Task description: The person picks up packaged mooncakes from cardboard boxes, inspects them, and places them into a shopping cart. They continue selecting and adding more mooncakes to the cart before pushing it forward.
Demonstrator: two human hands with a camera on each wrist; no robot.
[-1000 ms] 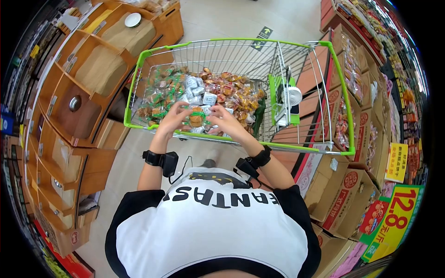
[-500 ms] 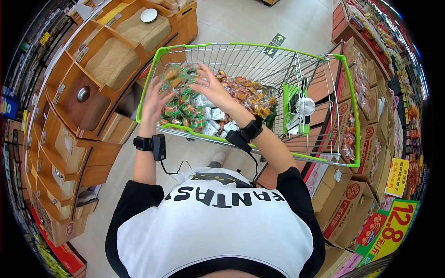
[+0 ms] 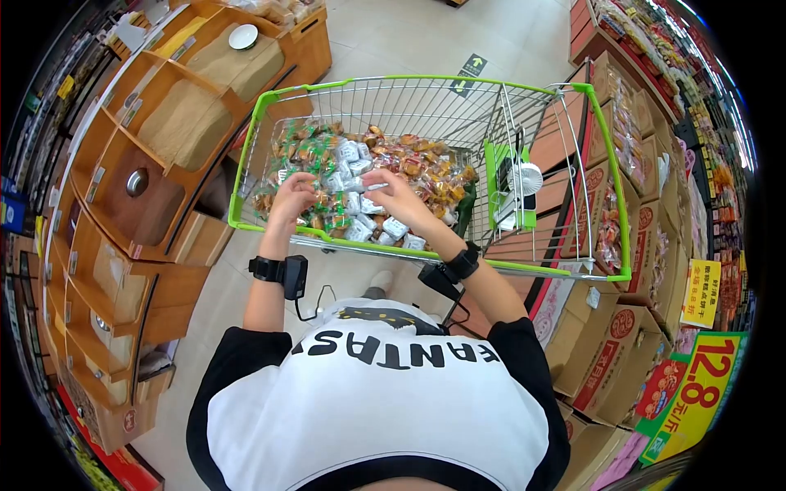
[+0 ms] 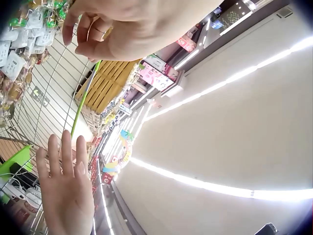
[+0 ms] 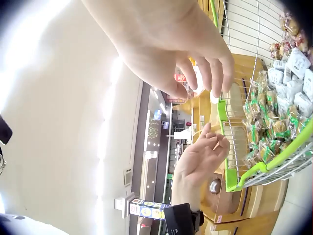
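Note:
Both hands hover over the near side of a shopping cart (image 3: 237, 200) with green edging. My left hand (image 3: 292, 199) has loosely bent fingers and holds nothing, above packets with green print (image 3: 307, 151). To its right, my right hand (image 3: 399, 199) reaches out with fingers relaxed and slightly spread, also holding nothing. Between and below the hands lie small white packets (image 3: 360, 231). Clear packets with red and yellow print (image 3: 422, 159) fill the middle of the heap. In the right wrist view, the left palm (image 5: 200, 159) faces up beside the cart's green corner.
A white fan (image 3: 524, 176) and a dark phone-like thing sit in the cart's green child seat (image 3: 498, 184). Wooden display bins (image 3: 184, 123) curve along the left, one bearing a white plate (image 3: 243, 37). Cardboard boxes (image 3: 614, 352) of packaged goods line the right.
A green-printed packet was between both hands, then showed blurred at the cart's far left beyond them. Now both hands are back toward the near rim, without it.

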